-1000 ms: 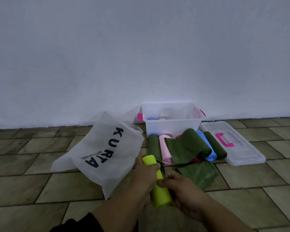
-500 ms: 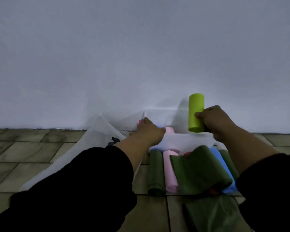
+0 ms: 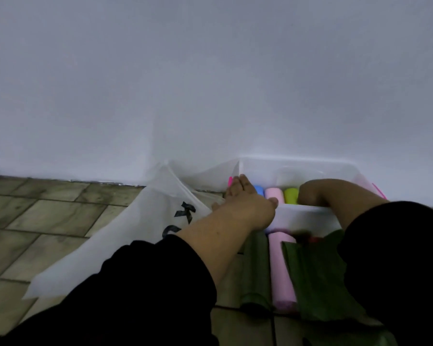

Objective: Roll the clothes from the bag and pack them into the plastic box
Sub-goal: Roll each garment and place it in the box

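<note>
Inside the plastic box (image 3: 308,216), lime roll (image 3: 291,195) stands beside pink and blue ones. Right hand (image 3: 313,193) dips in, grip hidden; left hand (image 3: 245,196) rests flat on the rim. Soft, light cloth: grasp mid-roll.

Translucent white plastic box (image 3: 308,216) holding blue (image 3: 259,190), pink (image 3: 274,194) and lime-green rolls (image 3: 291,195); white bag (image 3: 125,243), black lettering; olive-green (image 3: 256,265) and pink rolls (image 3: 281,268) on grey-brown tiles (image 3: 35,216)

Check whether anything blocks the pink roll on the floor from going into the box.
Nothing visible does. The box is open-topped, though both hands, left and right, reach over its near rim above the pink roll.
</note>
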`<state>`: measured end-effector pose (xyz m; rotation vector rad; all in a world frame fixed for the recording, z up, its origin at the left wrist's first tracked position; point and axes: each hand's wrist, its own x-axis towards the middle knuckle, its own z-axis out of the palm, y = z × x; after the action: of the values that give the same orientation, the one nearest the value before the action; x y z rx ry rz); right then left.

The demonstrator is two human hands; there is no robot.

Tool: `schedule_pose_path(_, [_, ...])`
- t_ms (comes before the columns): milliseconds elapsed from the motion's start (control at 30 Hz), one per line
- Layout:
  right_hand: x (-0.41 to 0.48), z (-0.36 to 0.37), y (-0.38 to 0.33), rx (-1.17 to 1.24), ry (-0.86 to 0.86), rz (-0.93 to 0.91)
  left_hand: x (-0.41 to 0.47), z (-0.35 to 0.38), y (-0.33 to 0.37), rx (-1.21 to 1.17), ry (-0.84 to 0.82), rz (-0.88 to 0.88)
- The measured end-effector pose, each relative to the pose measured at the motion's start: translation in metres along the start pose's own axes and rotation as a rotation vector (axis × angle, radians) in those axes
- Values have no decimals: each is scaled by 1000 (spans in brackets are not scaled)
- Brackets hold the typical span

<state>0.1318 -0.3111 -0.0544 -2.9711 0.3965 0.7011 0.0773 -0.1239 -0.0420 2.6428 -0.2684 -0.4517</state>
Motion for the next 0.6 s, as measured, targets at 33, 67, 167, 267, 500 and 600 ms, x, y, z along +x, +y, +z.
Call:
schedule_pose_path(33, [6, 0, 3, -42, 6, -11, 1, 1, 0, 5, -2, -1])
schedule_pose_path(67, [11, 0, 6, -84, 3, -32, 2, 1, -1, 6, -4, -3])
schedule_pose_path(167, [3, -4, 9, -89, -75, -70, 3, 2, -1, 1, -4, -5])
schedule_pose_path(267, [-30, -20, 10, 68, -127, -121, 3, 2, -2, -9, -3, -14])
schedule_pose_path(500, [-125, -14, 56, 290, 222, -4, -4, 0, 1, -12, 21, -3])
schedule_pose_path(600, [-139, 15, 63, 226, 345, 40, -13, -2, 3, -63, 37, 18])
